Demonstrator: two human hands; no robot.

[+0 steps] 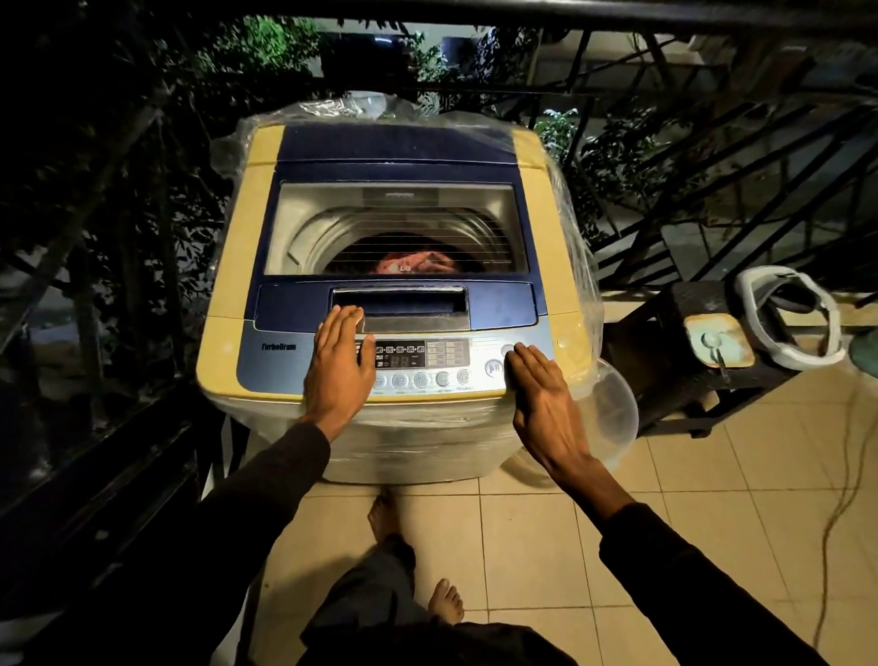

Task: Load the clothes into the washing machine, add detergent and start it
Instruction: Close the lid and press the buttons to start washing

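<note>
With the reddish clothes [417, 262] down in the drum of the blue-and-cream top-loading washing machine [400, 260], lid closed, both hands lie flat and released, holding nothing, the left hand [338, 361] beside the panel display and the right hand [537, 387] by the round buttons, where I reckon a flat finger might press the wrong one.

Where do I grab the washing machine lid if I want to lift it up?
Probably by the recessed handle at the lid's front edge, coming from the front, fingers hooked under its lip. The rest of the lid is flat, offering nothing to hold.
</note>
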